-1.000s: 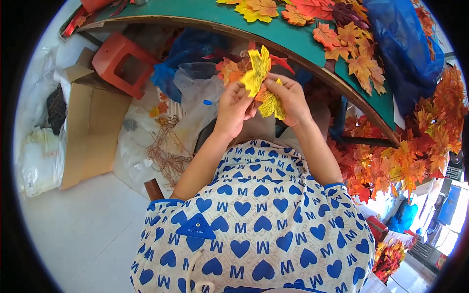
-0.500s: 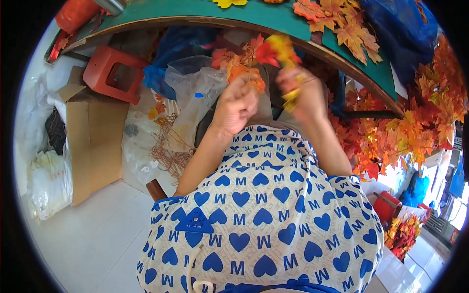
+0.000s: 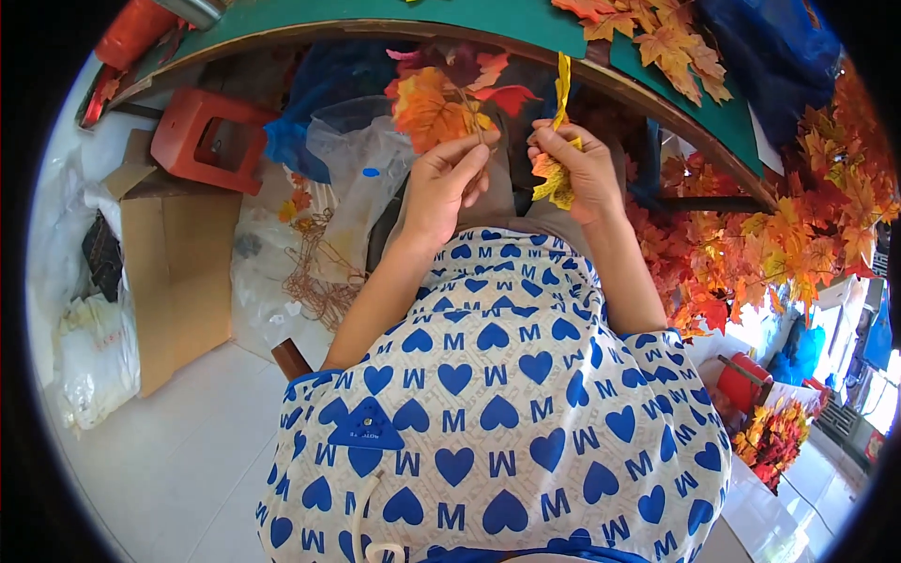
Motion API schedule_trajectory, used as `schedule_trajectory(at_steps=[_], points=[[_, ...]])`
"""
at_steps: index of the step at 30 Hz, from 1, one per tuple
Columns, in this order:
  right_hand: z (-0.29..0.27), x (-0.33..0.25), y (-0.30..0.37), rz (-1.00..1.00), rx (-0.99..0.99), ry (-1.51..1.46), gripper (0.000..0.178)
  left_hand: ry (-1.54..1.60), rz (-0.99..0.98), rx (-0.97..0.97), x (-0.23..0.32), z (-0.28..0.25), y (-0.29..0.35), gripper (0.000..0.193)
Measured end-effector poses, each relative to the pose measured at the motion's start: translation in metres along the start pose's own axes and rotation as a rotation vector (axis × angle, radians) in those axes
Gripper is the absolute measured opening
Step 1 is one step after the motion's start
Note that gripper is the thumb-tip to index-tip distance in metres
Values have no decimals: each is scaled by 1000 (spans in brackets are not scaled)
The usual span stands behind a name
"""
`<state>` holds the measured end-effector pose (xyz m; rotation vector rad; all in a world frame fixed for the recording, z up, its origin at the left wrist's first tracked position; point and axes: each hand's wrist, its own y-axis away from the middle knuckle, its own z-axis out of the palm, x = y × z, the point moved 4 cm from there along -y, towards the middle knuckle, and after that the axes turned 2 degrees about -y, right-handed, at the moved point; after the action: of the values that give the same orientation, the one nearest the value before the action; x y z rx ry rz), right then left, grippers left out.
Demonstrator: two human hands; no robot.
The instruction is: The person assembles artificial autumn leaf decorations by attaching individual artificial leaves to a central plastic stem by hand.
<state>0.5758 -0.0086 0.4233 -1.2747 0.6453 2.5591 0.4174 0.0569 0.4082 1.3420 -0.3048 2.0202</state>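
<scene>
My left hand (image 3: 443,188) is closed in a pinch on the stem of a spray of orange and red artificial maple leaves (image 3: 424,105), whose leaves fan out beyond the fingertips. To its right, my right hand (image 3: 582,171) grips a yellow artificial maple leaf (image 3: 556,180). Part of that yellow piece rises above the fingers toward the table edge, and part hangs below the thumb. A small gap separates the two hands, and both are over my lap, just short of the table.
The green table (image 3: 394,13) has a curved wooden edge and loose orange leaves (image 3: 671,45) at right. Massed leaf garlands (image 3: 751,253) hang along the right side. An orange stool (image 3: 208,141), a cardboard box (image 3: 183,281) and tangled brown strands (image 3: 319,281) sit at left.
My right hand has stopped blurring and lies slightly lower, with the yellow leaf now sharp. My left hand has shifted slightly left, and the orange-red spray has tilted left and away from the yellow leaf.
</scene>
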Motion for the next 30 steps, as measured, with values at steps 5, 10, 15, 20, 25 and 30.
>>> schedule_trajectory(at_steps=[5, 10, 15, 20, 25, 30], points=[[-3, 25, -3, 73, 30, -111, 18, -96, 22, 77, 7, 0, 3, 28], [1, 33, 2, 140, -12, -160, 17, -9, -17, -41, -1, 5, 3, 34], [1, 40, -2, 138, -30, -137, 15, -43, 9, -49, 0, 3, 2, 35], [-1, 42, -3, 136, -33, -112, 13, -74, 16, -64, 2, 2, 2, 34], [-1, 43, -1, 164, -23, -52, 16, -76, 3, -69, -2, 1, 0, 34], [-1, 45, -1, 183, -2, -69, 15, -75, -20, -62, -4, -1, 1, 32]])
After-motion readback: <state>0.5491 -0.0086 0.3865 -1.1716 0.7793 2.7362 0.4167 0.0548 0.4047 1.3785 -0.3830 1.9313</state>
